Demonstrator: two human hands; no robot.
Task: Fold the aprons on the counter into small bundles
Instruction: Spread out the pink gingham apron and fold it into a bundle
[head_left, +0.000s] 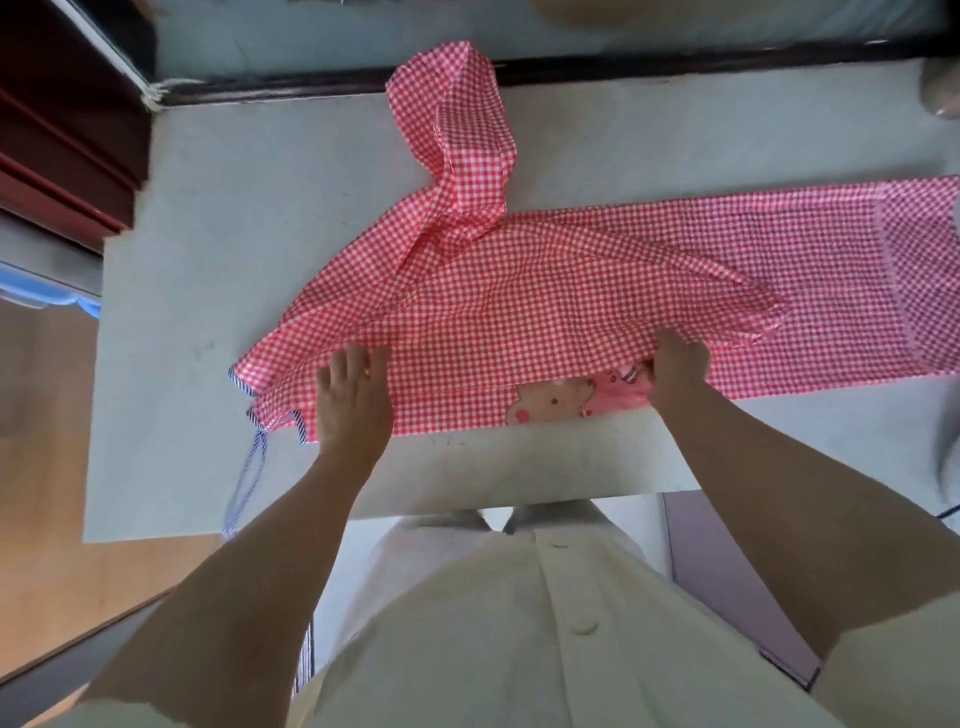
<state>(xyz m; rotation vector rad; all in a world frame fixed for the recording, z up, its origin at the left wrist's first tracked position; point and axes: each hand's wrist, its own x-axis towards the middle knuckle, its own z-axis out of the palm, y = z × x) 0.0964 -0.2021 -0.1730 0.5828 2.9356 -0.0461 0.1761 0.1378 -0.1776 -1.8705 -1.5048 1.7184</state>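
Apron of thin red-and-white checked cloth (545, 280) lay spread across the pale grey flat counter (234, 208), close to its near edge, and it reached to the right side of the view. One long twisted part of it rose toward the far edge of the counter. An upper layer of the cloth was folded over the lower one. Under the lifted fold a pink pocket patch with a cartoon bear (553, 402) was showing. At the left corner of the apron a thin blue-and-white striped tie string (249, 467) hung down over the counter edge. The left hand (353, 395) lay flat on the apron near that corner, palm down, fingers spread and pressing the cloth. The right hand (678, 366) pinched the folded edge, its fingers curled under the cloth just above the patch. Both forearms were bare. Below them a cream button-front shirt (519, 649) was visible, and at the left an orange-brown wooden floor (41, 467).
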